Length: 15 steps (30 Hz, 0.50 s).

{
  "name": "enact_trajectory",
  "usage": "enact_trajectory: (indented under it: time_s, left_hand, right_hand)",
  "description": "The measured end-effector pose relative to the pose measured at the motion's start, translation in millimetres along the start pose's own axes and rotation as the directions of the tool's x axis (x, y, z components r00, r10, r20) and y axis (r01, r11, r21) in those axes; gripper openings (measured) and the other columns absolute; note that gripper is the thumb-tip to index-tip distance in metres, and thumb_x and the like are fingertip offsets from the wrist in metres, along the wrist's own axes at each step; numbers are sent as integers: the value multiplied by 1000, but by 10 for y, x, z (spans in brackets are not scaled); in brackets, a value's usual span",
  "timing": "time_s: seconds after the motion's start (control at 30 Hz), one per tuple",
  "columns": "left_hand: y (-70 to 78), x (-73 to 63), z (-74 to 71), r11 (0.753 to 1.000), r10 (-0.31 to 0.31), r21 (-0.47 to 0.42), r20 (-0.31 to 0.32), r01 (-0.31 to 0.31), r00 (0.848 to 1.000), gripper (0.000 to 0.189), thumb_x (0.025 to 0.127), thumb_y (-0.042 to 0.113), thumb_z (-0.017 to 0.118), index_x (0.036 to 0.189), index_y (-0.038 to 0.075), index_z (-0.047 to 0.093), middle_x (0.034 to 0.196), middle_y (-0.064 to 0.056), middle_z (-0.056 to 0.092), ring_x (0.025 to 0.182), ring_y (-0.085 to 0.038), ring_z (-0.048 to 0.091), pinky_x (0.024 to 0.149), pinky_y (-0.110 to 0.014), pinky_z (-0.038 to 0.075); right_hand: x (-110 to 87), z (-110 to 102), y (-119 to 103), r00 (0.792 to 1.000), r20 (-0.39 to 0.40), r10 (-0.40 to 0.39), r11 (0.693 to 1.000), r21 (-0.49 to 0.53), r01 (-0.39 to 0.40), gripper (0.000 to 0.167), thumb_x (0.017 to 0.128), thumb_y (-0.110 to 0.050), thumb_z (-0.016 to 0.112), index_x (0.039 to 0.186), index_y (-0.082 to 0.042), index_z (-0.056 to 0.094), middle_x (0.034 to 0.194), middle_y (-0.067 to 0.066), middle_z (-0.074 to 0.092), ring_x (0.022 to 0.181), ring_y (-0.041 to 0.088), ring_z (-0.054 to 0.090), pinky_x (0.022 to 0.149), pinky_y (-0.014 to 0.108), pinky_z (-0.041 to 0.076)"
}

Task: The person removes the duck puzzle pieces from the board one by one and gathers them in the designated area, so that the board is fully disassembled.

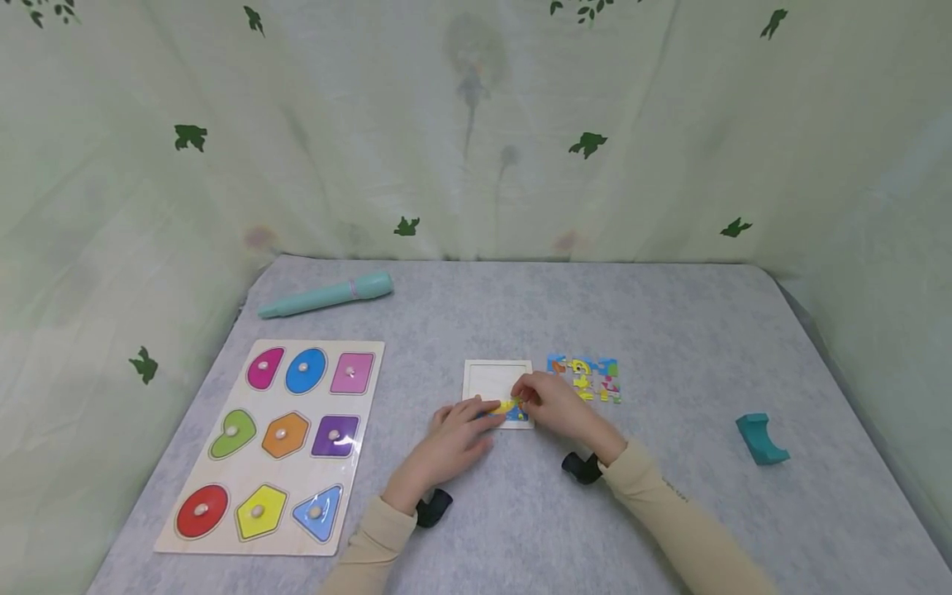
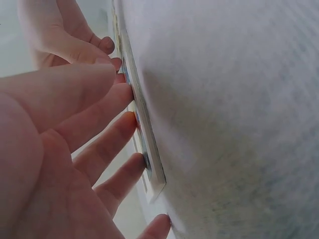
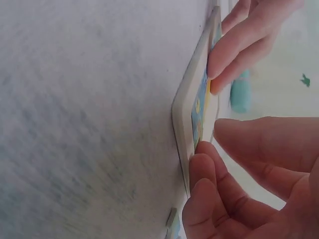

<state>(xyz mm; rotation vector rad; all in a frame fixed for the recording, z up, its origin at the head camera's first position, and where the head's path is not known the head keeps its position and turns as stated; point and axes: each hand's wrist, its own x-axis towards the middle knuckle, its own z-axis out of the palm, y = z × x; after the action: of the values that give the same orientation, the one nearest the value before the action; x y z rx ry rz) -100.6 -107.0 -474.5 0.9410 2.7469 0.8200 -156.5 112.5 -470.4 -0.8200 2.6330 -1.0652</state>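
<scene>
A small white puzzle frame (image 1: pixel 497 372) lies on the table, with blue and yellow puzzle pieces (image 3: pixel 198 109) along its near side. My left hand (image 1: pixel 455 438) rests on the frame from the left. Its fairly straight fingertips touch the pieces and the near rim. From the right, my right hand (image 1: pixel 561 406) reaches over the frame's right side, fingers bent and thumb close to the index finger. Whether a piece is between those fingertips is hidden. Right beside this hand lies a patch of colourful loose puzzle pieces (image 1: pixel 604 370), partly joined.
On the left lies a wooden shape board (image 1: pixel 297 496) with several knobbed coloured shapes. A mint-green pen-shaped object (image 1: pixel 320 298) lies at the back left. Toward the right stands a teal curved block (image 1: pixel 761 440). A pale curtain (image 1: pixel 491 182) hangs behind the table.
</scene>
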Motion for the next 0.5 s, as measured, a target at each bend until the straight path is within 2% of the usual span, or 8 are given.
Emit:
enact_trajectory:
  time_s: [0.2, 0.5]
  left_hand:
    - [20, 9, 10, 1000, -29, 7, -25, 29, 999, 33, 96, 16, 58, 127, 9, 63, 140, -8, 49, 133, -33, 36, 98, -62, 25]
    - [52, 28, 21, 996, -70, 47, -24, 71, 997, 30, 96, 18, 58, 125, 12, 65, 139, -4, 50, 134, -29, 36, 97, -63, 27]
  right_hand:
    - [-28, 51, 6, 999, -26, -19, 1000, 15, 19, 22, 81, 7, 62, 102, -1, 64, 84, 4, 58, 72, 14, 51, 66, 27, 45]
    - [-99, 107, -16, 998, -59, 16, 999, -28, -17, 25, 82, 5, 65, 104, -8, 63, 85, 1, 52, 74, 13, 49, 64, 26, 43]
